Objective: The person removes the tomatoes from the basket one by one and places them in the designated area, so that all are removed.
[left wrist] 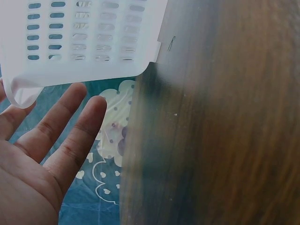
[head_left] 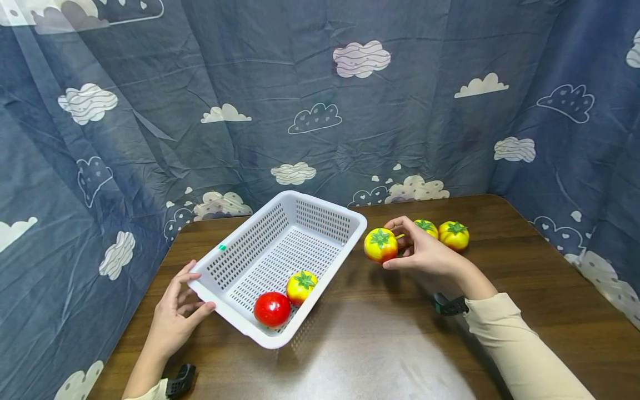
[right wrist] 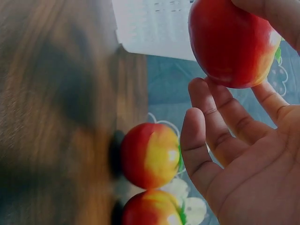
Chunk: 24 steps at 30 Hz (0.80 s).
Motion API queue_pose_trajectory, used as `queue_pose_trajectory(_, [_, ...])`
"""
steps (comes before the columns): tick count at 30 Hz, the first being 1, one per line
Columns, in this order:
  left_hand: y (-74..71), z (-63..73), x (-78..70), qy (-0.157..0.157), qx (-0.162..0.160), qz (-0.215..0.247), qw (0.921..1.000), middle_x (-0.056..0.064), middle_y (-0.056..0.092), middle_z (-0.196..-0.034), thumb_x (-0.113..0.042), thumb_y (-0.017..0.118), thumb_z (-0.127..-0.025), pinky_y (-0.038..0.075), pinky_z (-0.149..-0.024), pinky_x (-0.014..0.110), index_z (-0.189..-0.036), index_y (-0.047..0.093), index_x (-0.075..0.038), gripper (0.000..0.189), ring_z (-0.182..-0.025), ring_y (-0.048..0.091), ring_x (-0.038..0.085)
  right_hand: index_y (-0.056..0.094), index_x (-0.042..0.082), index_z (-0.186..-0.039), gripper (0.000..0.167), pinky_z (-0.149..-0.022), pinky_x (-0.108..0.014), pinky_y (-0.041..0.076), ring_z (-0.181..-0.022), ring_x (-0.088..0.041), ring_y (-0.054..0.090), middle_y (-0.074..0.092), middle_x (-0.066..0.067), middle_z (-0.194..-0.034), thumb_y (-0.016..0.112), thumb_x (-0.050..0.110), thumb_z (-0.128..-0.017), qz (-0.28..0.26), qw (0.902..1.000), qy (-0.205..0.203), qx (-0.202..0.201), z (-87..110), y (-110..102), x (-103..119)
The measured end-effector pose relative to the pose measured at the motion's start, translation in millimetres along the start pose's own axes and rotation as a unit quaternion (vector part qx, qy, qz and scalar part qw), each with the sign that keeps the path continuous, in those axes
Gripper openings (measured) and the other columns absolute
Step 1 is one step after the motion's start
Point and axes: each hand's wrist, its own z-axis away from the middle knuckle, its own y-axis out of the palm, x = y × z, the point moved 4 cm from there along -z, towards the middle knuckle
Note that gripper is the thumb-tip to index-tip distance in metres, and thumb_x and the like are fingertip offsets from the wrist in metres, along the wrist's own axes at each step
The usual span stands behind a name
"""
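Note:
A white perforated plastic basket (head_left: 292, 261) stands on the table, left of centre in the head view. My left hand (head_left: 172, 314) grips its near left corner by the rim; the left wrist view shows several fingers (left wrist: 70, 140) extended beside the basket wall. Inside, a red tomato (head_left: 272, 310) lies against a yellow-and-red tomato (head_left: 302, 287) with a green leafy top. Just off the basket's right rim, my right hand (head_left: 425, 253) pinches another yellow-and-red tomato (head_left: 381, 245) above the table, between thumb and fingertips. In the right wrist view this tomato (right wrist: 229, 47) shows its red side.
Two more yellow-and-red tomatoes, one partly behind my right hand (head_left: 426, 226) and one farther right (head_left: 453, 236), sit side by side on the brown wooden table (head_left: 380, 344). A dark blue cloth (head_left: 320, 72) with cloud prints hangs behind and along the sides.

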Motion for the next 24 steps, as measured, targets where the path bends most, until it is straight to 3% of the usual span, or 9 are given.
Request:
queue_pose_trajectory(6, [0.0,-0.6,-0.4,-0.001,0.0,0.0,1.0,-0.011,0.039,-0.168,0.007,0.085,-0.085,0.064,-0.079,0.016,-0.144,0.053,-0.002,0.068,-0.109,0.065,-0.011,0.041,0.009,-0.142,0.077,-0.086,-0.027,0.062,-0.112,-0.027,0.068,0.061,-0.02,-0.134,0.092,0.02,-0.085,0.01,0.9999,-0.003,-0.005,4.9,-1,-12])
queue_pose_trajectory(11, [0.0,-0.5,-0.9,-0.002,0.001,-0.001,1.0,-0.009,0.039,-0.169,0.006,0.085,-0.085,0.064,-0.08,0.016,-0.144,0.052,-0.002,0.068,-0.11,0.065,-0.012,0.041,0.003,-0.14,0.075,-0.082,-0.027,0.062,-0.108,-0.024,0.068,0.064,-0.02,-0.124,0.091,0.016,-0.086,0.004,0.9999,-0.009,-0.003,8.8,0,-21])
queue_pose_trajectory(24, [0.2,-0.4,-2.0,-0.005,0.001,-0.006,1.0,-0.007,0.039,-0.169,0.005,0.085,-0.086,0.063,-0.079,0.015,-0.144,0.052,-0.003,0.068,-0.11,0.064,-0.012,0.045,0.001,-0.136,0.07,-0.091,-0.028,0.06,-0.103,-0.022,0.065,0.066,-0.016,-0.119,0.091,0.017,-0.086,0.006,0.9999,-0.002,-0.008,20.3,0,-45])
